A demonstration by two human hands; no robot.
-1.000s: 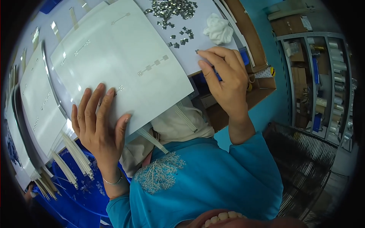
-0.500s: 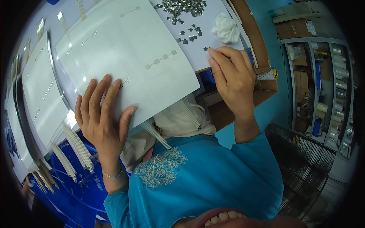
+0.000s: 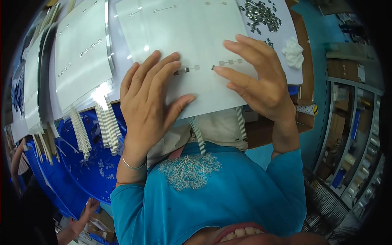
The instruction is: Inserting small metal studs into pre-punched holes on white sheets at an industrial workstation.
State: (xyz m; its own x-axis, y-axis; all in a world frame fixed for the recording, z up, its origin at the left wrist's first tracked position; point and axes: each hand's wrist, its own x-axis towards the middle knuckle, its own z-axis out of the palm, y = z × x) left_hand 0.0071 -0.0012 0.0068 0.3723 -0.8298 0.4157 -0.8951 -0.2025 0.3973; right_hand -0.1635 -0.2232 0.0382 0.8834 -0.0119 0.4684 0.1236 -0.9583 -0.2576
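A large white translucent sheet [image 3: 185, 43] lies in front of me, with rows of small printed square patterns. My left hand [image 3: 149, 96] rests on it, fingers spread, its index fingertip beside a small dark metal piece [image 3: 187, 70] on one pattern row. Over the sheet's right part is my right hand [image 3: 261, 75]. Its index fingertip touches another small dark piece [image 3: 213, 67] at the left end of a printed row [image 3: 231, 62]. The other right fingers are apart, and nothing shows gripped between them. Thin flat strips [image 3: 197, 132] hang from the sheet's near edge.
Loose metal pieces [image 3: 261, 15] are heaped at the far right, near a crumpled white wad [image 3: 292, 53]. Further sheets [image 3: 83, 51] with hanging strips [image 3: 107, 126] lie to the left. Below them is a blue tub [image 3: 87, 171]. Another person's hand [image 3: 90, 206] shows at lower left.
My right hand has moved from beside the loose pieces, where its fingers were close together, onto the sheet, its fingers now apart. My left hand stays on the sheet. The whole view has shifted.
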